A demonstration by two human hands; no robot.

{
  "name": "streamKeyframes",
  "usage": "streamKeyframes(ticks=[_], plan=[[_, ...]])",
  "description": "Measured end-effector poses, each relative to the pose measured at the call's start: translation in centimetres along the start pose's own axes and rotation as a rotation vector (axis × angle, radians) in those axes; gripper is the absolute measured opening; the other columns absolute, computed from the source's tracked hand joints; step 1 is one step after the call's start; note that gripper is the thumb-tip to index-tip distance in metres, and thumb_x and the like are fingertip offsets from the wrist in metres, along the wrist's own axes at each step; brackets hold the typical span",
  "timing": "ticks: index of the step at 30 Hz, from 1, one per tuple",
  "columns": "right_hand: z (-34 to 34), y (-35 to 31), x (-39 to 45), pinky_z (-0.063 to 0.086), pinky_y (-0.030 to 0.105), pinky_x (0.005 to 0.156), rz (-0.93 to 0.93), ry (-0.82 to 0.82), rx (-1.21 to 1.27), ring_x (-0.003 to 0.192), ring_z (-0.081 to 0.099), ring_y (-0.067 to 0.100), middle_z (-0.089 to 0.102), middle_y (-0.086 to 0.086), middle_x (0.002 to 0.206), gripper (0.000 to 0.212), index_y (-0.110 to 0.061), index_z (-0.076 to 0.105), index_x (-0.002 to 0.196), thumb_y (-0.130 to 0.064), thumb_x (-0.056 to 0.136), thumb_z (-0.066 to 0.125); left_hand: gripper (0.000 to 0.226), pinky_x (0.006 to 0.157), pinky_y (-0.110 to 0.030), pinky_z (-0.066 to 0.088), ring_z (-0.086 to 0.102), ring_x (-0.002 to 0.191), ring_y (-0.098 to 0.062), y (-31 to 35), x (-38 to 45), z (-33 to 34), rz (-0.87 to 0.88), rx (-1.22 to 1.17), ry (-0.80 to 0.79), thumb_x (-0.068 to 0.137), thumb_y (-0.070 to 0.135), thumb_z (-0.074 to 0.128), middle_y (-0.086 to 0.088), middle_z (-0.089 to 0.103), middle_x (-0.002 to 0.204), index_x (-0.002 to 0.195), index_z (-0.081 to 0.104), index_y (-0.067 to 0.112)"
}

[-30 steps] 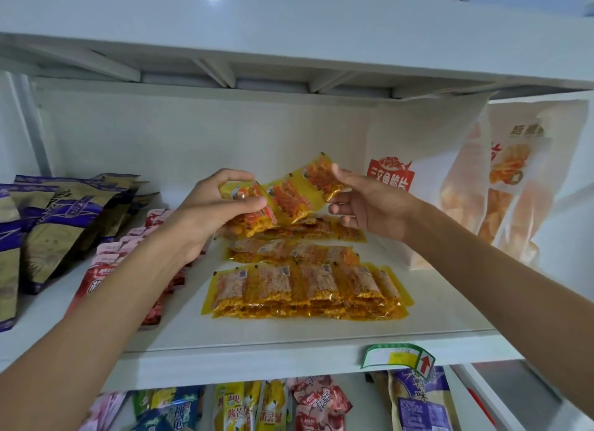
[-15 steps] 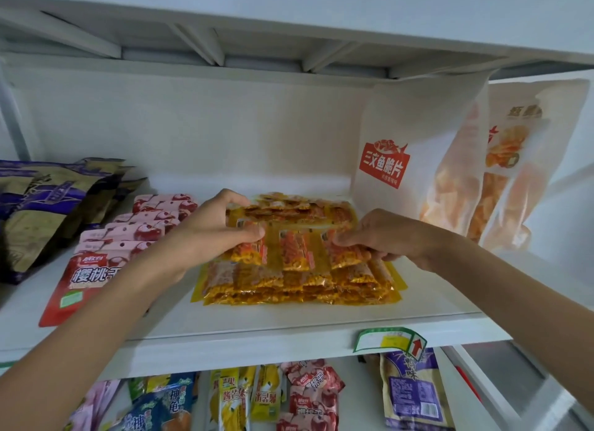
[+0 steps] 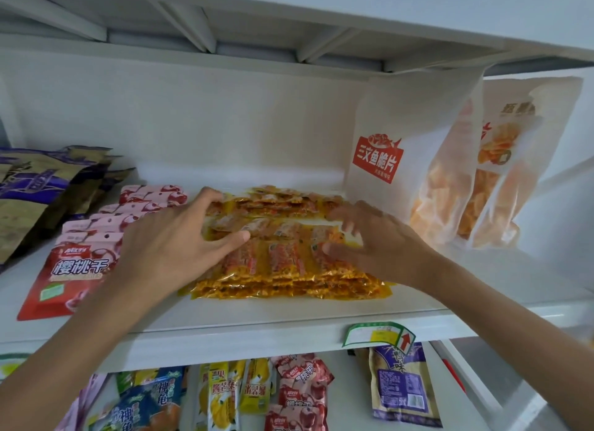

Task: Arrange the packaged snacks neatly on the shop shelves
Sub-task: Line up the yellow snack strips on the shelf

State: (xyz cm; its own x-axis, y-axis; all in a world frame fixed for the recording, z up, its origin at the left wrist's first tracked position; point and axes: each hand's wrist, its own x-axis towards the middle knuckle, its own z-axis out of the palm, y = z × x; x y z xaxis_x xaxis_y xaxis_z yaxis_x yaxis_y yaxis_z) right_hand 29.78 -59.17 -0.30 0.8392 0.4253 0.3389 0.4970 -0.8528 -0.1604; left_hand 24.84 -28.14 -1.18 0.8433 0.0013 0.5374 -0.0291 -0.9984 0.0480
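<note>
Yellow strips of small orange snack packets [image 3: 283,270] lie stacked in the middle of the white shelf [image 3: 257,315], with a second stack behind them [image 3: 283,199]. My left hand [image 3: 180,247] rests with spread fingers on the left end of the top strip. Over the right end my right hand [image 3: 376,244] hovers with loose, spread fingers, its thumb touching the packets. Neither hand grips a strip.
Red cherry snack packs [image 3: 77,270] lie in a row to the left, and purple-gold bags [image 3: 32,186] stand at the far left. Tall white crisp bags [image 3: 401,160] stand to the right. A price tag [image 3: 379,334] hangs on the shelf edge above mixed packs [image 3: 225,395] below.
Both hands lowered the strip they held in the air onto the front stack and let go of it. Their fingers now spread over the stack.
</note>
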Motion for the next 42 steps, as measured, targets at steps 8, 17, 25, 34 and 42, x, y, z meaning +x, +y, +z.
streamKeyframes(ticks=[8,17,25,34,42], plan=[[3.0,0.9,-1.1,0.046,0.036,0.093,-0.258,0.068,0.107,0.101,0.046,-0.01,0.062,-0.026,0.118,0.049,-0.043,0.07,0.127,-0.067,0.101,0.036,0.045,0.115,-0.047,0.042,0.039,0.141,0.009,0.5,-1.4,4.0,0.517,-0.473,-0.223,0.105,0.066,0.037,0.033,0.047,0.149,0.146,0.051,0.053],[-0.2,1.0,2.8,0.046,0.029,0.098,-0.13,-0.166,0.333,0.112,0.06,-0.004,0.067,-0.026,0.117,0.018,-0.045,0.075,0.105,-0.055,0.098,0.062,0.045,0.111,-0.038,0.04,0.04,0.139,0.007,0.6,-2.0,4.9,0.478,-0.468,-0.135,0.106,0.067,0.033,0.038,0.048,0.143,0.144,0.054,0.053],[3.8,2.1,12.7,0.048,0.039,0.102,-0.102,-0.344,-0.205,0.124,0.059,0.022,0.061,-0.004,0.136,0.059,-0.027,0.056,0.142,-0.064,0.096,0.059,0.045,0.117,-0.031,0.027,0.02,0.152,0.004,0.4,-2.3,4.8,0.486,-0.42,-0.125,0.106,0.067,0.034,0.04,0.042,0.149,0.146,0.05,0.055],[4.0,2.2,15.4,0.057,0.047,0.09,-0.062,-0.401,-0.102,0.104,0.067,0.031,0.071,0.009,0.112,0.034,-0.01,0.073,0.111,-0.037,0.091,0.078,0.043,0.121,-0.035,0.029,0.018,0.153,0.002,0.3,-2.4,4.6,0.482,-0.444,-0.131,0.106,0.066,0.036,0.043,0.041,0.149,0.147,0.049,0.056],[1.4,0.8,15.3,0.05,0.033,0.099,-0.053,-0.302,-0.037,0.121,0.06,0.022,0.064,0.001,0.13,0.047,-0.017,0.066,0.13,-0.052,0.1,0.063,0.044,0.119,-0.044,0.036,0.022,0.153,0.001,0.2,-2.6,4.7,0.481,-0.46,-0.112,0.107,0.065,0.036,0.04,0.045,0.147,0.147,0.05,0.054]])
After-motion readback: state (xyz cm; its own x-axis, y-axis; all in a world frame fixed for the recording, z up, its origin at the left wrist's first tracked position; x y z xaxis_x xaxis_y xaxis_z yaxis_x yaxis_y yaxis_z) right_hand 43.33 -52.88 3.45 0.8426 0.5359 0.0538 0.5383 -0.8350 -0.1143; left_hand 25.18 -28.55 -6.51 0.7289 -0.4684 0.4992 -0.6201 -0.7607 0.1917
